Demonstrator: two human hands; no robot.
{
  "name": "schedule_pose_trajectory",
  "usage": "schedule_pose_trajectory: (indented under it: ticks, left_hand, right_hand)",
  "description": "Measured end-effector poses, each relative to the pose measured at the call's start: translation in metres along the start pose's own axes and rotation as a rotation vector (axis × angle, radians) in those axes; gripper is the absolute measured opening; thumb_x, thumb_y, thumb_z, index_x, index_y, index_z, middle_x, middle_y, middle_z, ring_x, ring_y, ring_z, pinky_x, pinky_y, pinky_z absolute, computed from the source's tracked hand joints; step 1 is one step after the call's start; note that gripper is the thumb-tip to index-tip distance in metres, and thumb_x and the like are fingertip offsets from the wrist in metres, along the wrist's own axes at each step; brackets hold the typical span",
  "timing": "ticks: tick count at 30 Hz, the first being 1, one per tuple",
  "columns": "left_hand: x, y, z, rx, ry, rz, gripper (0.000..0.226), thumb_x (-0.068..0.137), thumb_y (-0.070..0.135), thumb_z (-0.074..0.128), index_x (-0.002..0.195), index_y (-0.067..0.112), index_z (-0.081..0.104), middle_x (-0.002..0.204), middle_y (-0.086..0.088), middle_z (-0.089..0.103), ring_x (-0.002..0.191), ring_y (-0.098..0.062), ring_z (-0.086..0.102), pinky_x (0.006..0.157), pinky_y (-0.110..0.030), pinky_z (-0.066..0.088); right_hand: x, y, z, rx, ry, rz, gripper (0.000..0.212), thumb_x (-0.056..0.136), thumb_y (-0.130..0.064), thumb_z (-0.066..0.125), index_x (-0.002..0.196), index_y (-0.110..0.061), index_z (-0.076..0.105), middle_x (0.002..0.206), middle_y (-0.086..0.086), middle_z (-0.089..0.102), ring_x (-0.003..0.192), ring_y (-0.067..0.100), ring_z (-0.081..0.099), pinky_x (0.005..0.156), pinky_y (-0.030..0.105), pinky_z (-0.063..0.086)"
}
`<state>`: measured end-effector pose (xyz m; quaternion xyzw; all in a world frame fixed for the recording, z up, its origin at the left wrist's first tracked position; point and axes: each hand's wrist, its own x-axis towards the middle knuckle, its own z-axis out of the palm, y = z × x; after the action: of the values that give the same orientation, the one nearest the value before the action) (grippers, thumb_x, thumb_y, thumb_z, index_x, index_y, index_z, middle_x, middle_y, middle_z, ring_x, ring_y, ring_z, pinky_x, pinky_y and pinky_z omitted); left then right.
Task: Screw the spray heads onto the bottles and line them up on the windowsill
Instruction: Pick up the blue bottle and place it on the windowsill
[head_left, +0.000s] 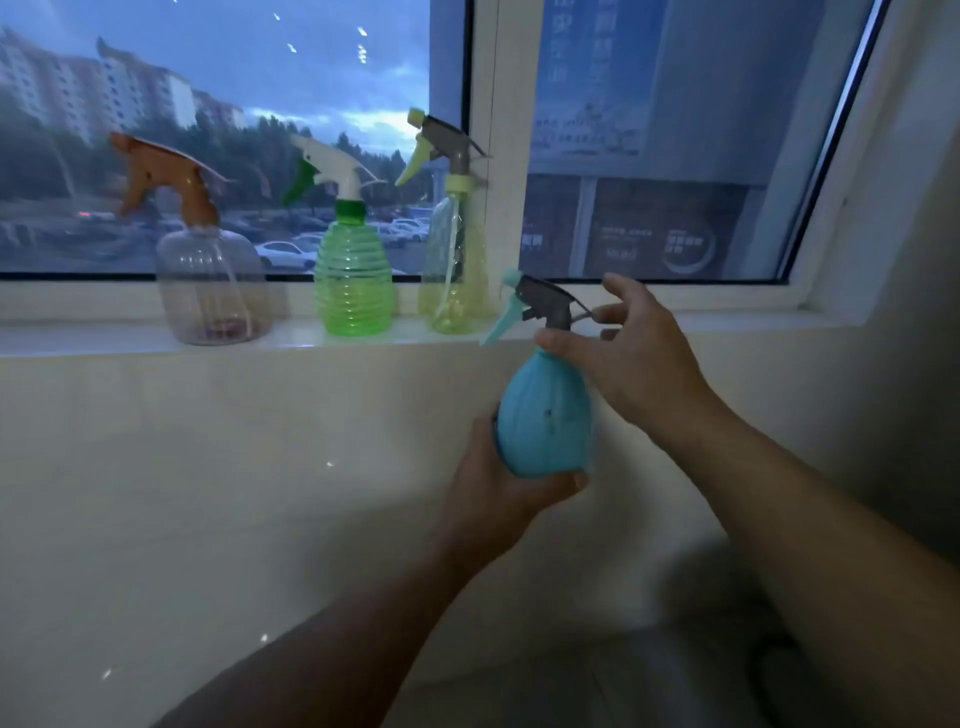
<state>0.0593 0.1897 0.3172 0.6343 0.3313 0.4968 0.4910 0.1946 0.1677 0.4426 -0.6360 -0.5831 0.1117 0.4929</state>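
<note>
I look down at my two hands holding a blue bottle (543, 415) upright in the air, just below and in front of the windowsill (104, 340). My left hand (498, 483) cups the bottle's rounded base from beneath, fingers wrapped around it. My right hand (623, 353) sits at the neck, thumb and fingertips pinching the collar under the grey and teal spray head (540, 304), the other fingers spread loosely. The bottle's long axis runs vertically, base toward me, nozzle pointing left. Three finished bottles stand on the sill: clear with an orange head (208, 280), green (353, 270), then yellow (457, 260). The free spot lies just right of the yellow bottle, up and slightly left of my grip
</note>
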Motion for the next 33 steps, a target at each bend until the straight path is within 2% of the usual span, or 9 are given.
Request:
schedule_pose_trajectory:
  ticks: [3,7,9,11,14,21,26,31,33]
  left_hand:
    - [0.021,0.033,0.002,-0.027,0.092,0.112,0.073,0.065,0.018,0.092,0.121,0.036,0.049,0.111,0.010,0.066,0.094,-0.001,0.069,0.068,-0.022,0.059]
    - [0.051,0.063,0.001,0.007,0.107,0.223,0.081,0.064,0.010,0.091,0.128,0.030,0.047,0.113,0.007,0.068,0.101,-0.008,0.070,0.075,-0.024,0.059]
    - [0.063,0.071,-0.003,0.042,0.069,0.237,0.091,0.063,0.017,0.092,0.133,0.035,0.037,0.123,0.008,0.063,0.110,-0.008,0.067,0.084,-0.030,0.060]
    - [0.069,0.075,-0.006,0.150,0.081,0.180,0.105,0.057,0.041,0.092,0.137,0.052,0.024,0.142,0.004,0.050,0.127,-0.012,0.055,0.098,-0.042,0.054]
    - [0.065,0.066,-0.011,0.327,0.118,0.026,0.120,0.068,0.047,0.086,0.156,0.036,0.005,0.160,-0.002,0.028,0.143,-0.019,0.036,0.112,-0.046,0.042]
    - [0.058,0.040,-0.033,0.393,0.134,-0.037,0.098,0.081,0.028,0.079,0.157,0.026,0.018,0.152,-0.004,0.041,0.134,-0.017,0.047,0.108,-0.042,0.045]
    - [0.071,0.044,-0.039,0.438,0.136,0.002,0.095,0.082,0.027,0.078,0.157,0.022,0.021,0.152,-0.005,0.043,0.135,-0.017,0.046,0.111,-0.042,0.043]
    - [0.072,0.045,-0.033,0.449,0.129,-0.009,0.093,0.083,0.027,0.077,0.157,0.022,0.022,0.148,-0.006,0.046,0.132,-0.017,0.049,0.109,-0.039,0.043]
    - [0.068,0.043,-0.030,0.445,0.113,-0.014,0.091,0.084,0.026,0.076,0.157,0.024,0.022,0.148,-0.005,0.046,0.131,-0.016,0.049,0.108,-0.036,0.044]
  right_hand:
    - [-0.007,-0.001,0.008,0.020,-0.073,0.104,0.115,0.062,-0.058,0.084,0.153,-0.025,0.023,0.142,0.003,0.050,0.123,0.023,0.055,0.097,0.043,0.052]
    - [0.001,-0.012,0.015,0.048,-0.071,0.054,0.093,0.059,-0.051,0.087,0.137,-0.026,0.042,0.112,-0.009,0.059,0.105,0.017,0.063,0.086,0.042,0.059]
    - [0.015,-0.019,0.014,0.064,-0.026,0.022,0.089,0.060,-0.049,0.087,0.134,-0.026,0.044,0.112,-0.008,0.060,0.104,0.017,0.063,0.086,0.042,0.058]
    - [0.037,-0.024,0.012,0.082,0.037,0.006,0.089,0.060,-0.047,0.087,0.135,-0.025,0.044,0.117,-0.004,0.060,0.104,0.018,0.062,0.087,0.043,0.057]
    - [0.078,-0.023,0.012,0.098,0.061,0.033,0.097,0.047,-0.056,0.084,0.131,-0.026,0.047,0.122,0.001,0.058,0.105,0.022,0.061,0.090,0.045,0.056]
    - [0.122,0.004,0.039,0.033,-0.061,0.097,0.084,0.058,-0.035,0.091,0.128,-0.017,0.048,0.119,0.004,0.062,0.106,0.026,0.062,0.093,0.049,0.054]
    - [0.137,0.021,0.047,0.067,-0.083,0.093,0.106,0.036,-0.057,0.086,0.130,-0.023,0.049,0.117,0.000,0.066,0.103,0.022,0.066,0.088,0.047,0.058]
    - [0.134,0.024,0.046,0.079,-0.104,0.092,0.103,0.037,-0.058,0.085,0.127,-0.023,0.050,0.116,-0.001,0.066,0.102,0.022,0.066,0.087,0.047,0.058]
    - [0.122,0.019,0.044,0.062,-0.097,0.098,0.108,0.042,-0.056,0.087,0.134,-0.020,0.044,0.119,-0.001,0.063,0.106,0.022,0.064,0.090,0.046,0.057]
